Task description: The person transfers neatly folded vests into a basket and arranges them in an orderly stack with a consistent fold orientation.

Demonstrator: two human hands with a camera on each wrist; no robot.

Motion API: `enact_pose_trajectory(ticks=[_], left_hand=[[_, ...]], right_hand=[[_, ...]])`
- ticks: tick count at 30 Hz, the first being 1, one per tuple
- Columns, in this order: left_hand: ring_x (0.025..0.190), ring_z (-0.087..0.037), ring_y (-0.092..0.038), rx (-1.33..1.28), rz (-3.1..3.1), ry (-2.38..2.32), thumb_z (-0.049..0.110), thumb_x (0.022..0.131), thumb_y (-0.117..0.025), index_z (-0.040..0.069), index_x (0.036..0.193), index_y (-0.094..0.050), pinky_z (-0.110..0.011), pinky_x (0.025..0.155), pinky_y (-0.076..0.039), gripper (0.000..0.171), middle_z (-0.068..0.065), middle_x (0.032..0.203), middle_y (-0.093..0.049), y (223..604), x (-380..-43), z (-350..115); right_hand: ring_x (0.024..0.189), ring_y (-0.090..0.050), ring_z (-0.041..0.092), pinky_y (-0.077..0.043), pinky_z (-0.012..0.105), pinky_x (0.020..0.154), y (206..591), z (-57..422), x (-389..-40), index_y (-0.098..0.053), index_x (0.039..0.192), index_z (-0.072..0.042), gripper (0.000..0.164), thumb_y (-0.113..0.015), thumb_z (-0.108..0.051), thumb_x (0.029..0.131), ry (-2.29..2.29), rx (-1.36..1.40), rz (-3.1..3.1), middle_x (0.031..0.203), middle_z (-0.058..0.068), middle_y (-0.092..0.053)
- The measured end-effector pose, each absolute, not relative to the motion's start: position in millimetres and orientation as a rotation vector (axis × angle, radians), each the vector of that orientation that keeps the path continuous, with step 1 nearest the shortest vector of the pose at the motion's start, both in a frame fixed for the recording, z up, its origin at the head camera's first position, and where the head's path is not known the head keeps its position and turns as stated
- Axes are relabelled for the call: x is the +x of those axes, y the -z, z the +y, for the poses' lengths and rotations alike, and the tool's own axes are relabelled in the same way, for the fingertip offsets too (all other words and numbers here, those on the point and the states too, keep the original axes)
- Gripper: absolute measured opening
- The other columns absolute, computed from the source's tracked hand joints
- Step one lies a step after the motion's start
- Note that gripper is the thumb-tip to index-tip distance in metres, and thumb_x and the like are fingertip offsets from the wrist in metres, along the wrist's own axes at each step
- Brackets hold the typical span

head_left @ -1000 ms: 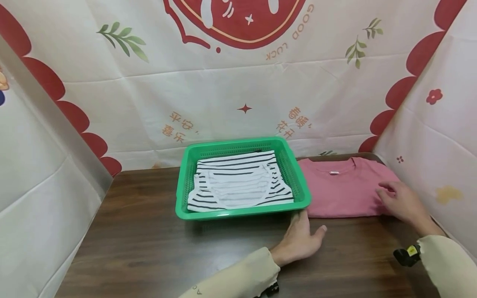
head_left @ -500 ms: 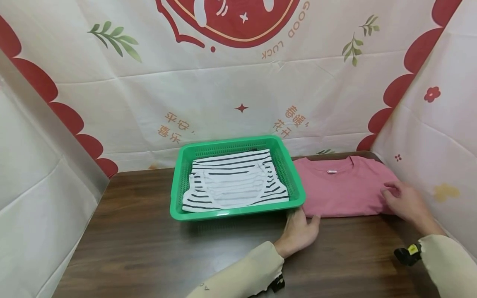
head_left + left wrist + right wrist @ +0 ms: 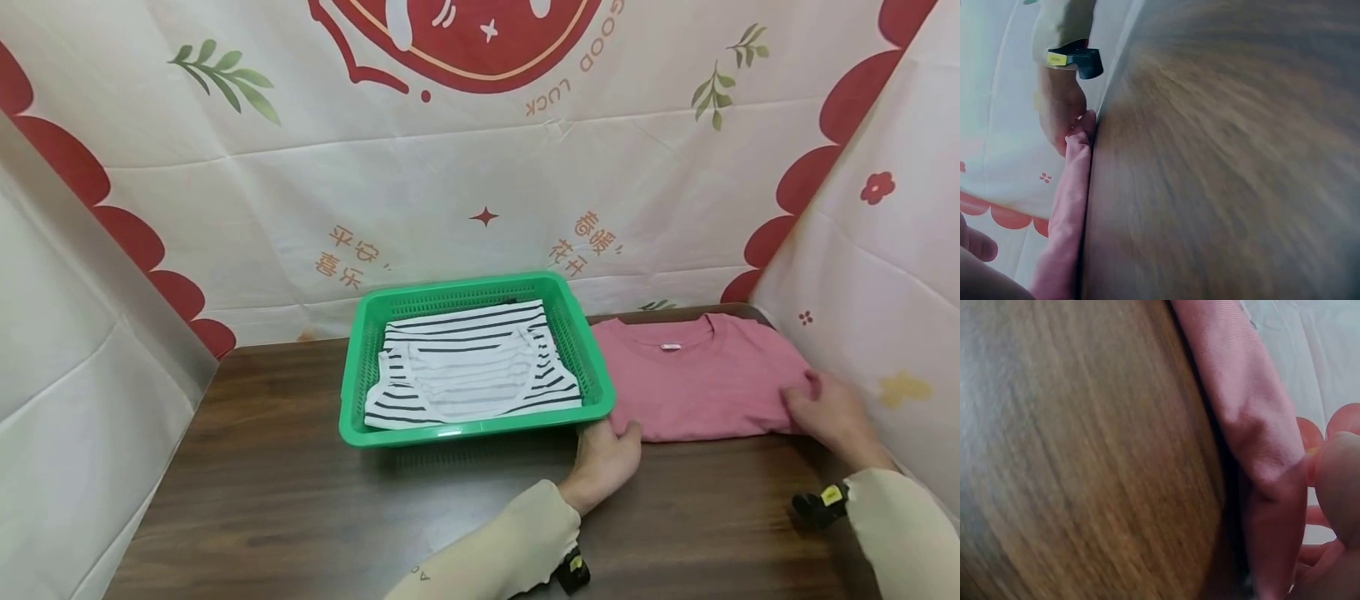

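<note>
A folded pink T-shirt (image 3: 690,379) lies on the table to the right of a green basket (image 3: 480,429). My right hand (image 3: 836,421) grips the shirt's right side between thumb and fingers; in the right wrist view the fingers (image 3: 1338,481) sit against the pink cloth (image 3: 1260,419). At the front left corner of the shirt my left hand (image 3: 606,462) pinches the cloth, thumb on top, its fingertips partly hidden beneath the basket rim. Inside the basket lies a folded black-and-white striped top (image 3: 476,367).
The dark wooden table (image 3: 300,500) runs up to a printed cloth backdrop (image 3: 420,192) behind the basket. Cloth walls stand on both sides, the right one (image 3: 892,292) close beside my right hand.
My right hand has shifted slightly right and taken hold of the shirt's side, which now bunches at its fingers. The left thumb has come down onto the shirt's corner.
</note>
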State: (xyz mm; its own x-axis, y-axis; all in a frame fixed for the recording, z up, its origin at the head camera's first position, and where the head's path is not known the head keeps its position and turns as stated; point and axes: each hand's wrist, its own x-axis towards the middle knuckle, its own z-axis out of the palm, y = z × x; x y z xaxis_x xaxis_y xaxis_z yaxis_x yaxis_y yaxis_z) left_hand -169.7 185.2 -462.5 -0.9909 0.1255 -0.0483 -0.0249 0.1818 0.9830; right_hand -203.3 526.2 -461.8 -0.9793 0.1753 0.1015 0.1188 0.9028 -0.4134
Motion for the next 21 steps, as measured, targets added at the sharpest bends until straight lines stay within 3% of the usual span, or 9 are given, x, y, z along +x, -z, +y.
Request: enact_pose_trajectory(ticks=[5, 8, 11, 21], left_hand=[[0.114, -0.005, -0.049, -0.001, 2.249, -2.046, 0.021, 0.097, -0.06, 0.013, 0.126, -0.056, -0.027, 0.101, -0.042, 0.03, 0.004, 0.119, -0.057, 462.6, -172.7, 188.1], [0.101, -0.005, -0.05, -0.056, 2.209, -2.108, 0.02, 0.099, -0.058, 0.011, 0.108, -0.059, -0.027, 0.092, -0.044, 0.012, 0.005, 0.104, -0.055, 462.8, -174.2, 190.0], [0.095, -0.006, -0.049, -0.107, 2.18, -2.14, 0.019, 0.1, -0.055, 0.011, 0.097, -0.058, -0.027, 0.088, -0.044, 0.008, 0.008, 0.096, -0.052, 462.9, -174.6, 192.6], [0.103, -0.008, -0.052, -0.226, 2.176, -2.093, 0.013, 0.098, -0.057, 0.012, 0.114, -0.061, -0.032, 0.096, -0.046, 0.016, 0.006, 0.107, -0.057, 460.7, -172.2, 196.7]], right_hand=[[0.108, -0.041, 0.065, -0.039, 0.068, 0.087, 461.2, 526.7, -202.6, -0.036, 0.128, 0.029, 0.063, -0.049, -0.026, 0.099, -0.66, -0.319, -2.949, 0.124, 0.053, -0.037], [0.11, -0.039, 0.065, -0.037, 0.069, 0.089, 460.2, 526.1, -202.0, -0.033, 0.13, 0.027, 0.065, -0.048, -0.028, 0.099, -0.706, -0.394, -2.946, 0.125, 0.053, -0.035], [0.111, -0.039, 0.064, -0.037, 0.069, 0.089, 459.8, 524.9, -200.9, -0.032, 0.132, 0.025, 0.066, -0.047, -0.03, 0.1, -0.727, -0.46, -2.937, 0.127, 0.051, -0.034], [0.107, -0.041, 0.061, -0.039, 0.066, 0.085, 460.1, 527.9, -200.3, -0.03, 0.132, 0.025, 0.063, -0.048, -0.022, 0.094, -0.747, -0.534, -2.934, 0.125, 0.049, -0.035]])
